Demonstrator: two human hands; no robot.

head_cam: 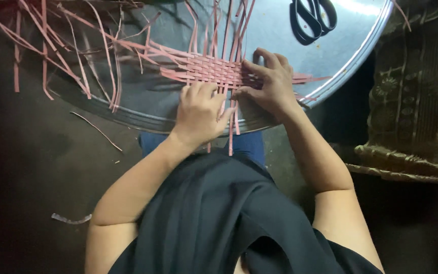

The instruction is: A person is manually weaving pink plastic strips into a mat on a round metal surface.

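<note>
A small woven mat of pink strips lies on a large round metal tray, with long loose strip ends fanning up and to the left. My left hand rests on the mat's near edge, fingers curled over the hanging strip ends. My right hand presses on the mat's right side, fingertips pinching strips there. Which single strip each hand grips is hidden by the fingers.
Black-handled scissors lie on the tray at the far right. Loose pink strips spread over the tray's left part and the dark floor. A patterned cloth lies to the right. A pale scrap sits on the floor.
</note>
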